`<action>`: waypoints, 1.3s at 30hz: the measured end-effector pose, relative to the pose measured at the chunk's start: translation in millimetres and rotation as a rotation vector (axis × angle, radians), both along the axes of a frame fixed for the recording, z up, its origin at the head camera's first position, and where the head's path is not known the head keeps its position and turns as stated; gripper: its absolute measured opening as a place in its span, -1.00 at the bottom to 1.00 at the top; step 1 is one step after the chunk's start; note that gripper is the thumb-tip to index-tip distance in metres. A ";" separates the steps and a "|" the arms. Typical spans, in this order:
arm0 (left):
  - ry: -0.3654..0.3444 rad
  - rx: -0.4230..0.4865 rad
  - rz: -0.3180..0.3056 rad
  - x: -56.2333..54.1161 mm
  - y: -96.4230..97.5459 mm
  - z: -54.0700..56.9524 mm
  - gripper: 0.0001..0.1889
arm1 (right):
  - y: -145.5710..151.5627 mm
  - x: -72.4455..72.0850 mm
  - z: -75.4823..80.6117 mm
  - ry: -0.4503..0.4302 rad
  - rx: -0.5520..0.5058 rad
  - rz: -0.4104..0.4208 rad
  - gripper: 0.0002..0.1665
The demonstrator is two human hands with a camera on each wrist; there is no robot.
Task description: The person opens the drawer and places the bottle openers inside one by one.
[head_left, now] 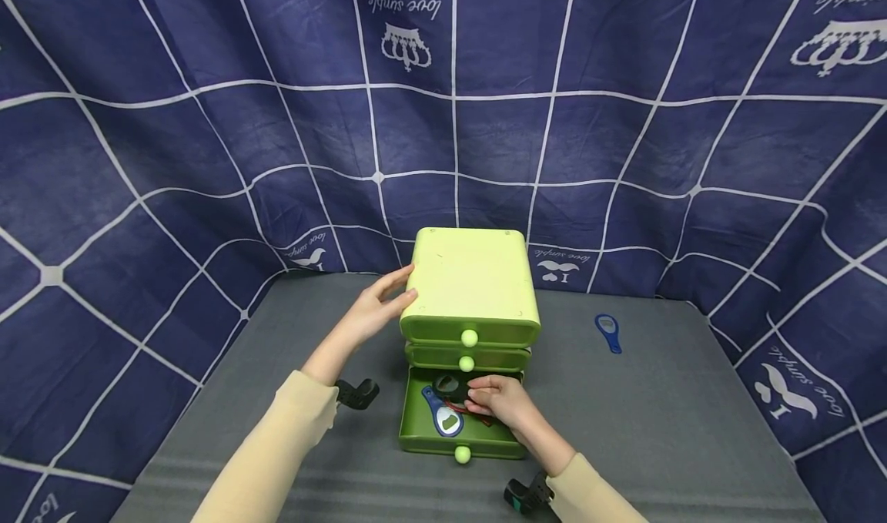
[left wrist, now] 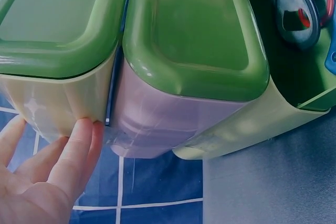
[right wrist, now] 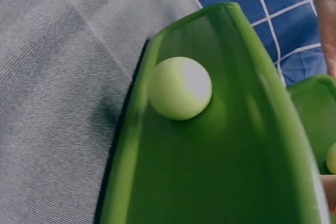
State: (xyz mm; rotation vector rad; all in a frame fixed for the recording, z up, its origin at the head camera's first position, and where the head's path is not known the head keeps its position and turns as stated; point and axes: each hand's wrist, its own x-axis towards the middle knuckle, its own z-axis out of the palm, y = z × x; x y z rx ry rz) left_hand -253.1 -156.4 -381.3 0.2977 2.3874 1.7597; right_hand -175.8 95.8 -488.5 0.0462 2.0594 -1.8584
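Note:
A small chest (head_left: 474,276) with a pale lid and three green drawers stands on the table. Against its left side rest the extended fingers of my left hand (head_left: 374,307), which also shows in the left wrist view (left wrist: 47,182). The bottom drawer (head_left: 416,423) is pulled out. Inside it my right hand (head_left: 502,400) pinches the handle end of a black bottle opener (head_left: 446,387). A blue bottle opener (head_left: 443,415) and a red one (head_left: 457,408) lie beside it, the red partly hidden. In the right wrist view the drawer front (right wrist: 210,156) hides most of that hand.
Another blue bottle opener (head_left: 608,333) lies on the grey tabletop (head_left: 644,415) to the right of the chest. Behind the table hangs a blue checked curtain (head_left: 499,138). Round pale knobs (head_left: 463,454) stick out from the drawer fronts.

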 end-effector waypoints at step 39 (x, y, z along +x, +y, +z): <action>-0.007 -0.005 0.011 -2.0 -0.1 -3.3 -0.35 | 73.3 10.6 27.5 -0.037 -0.126 0.265 -0.36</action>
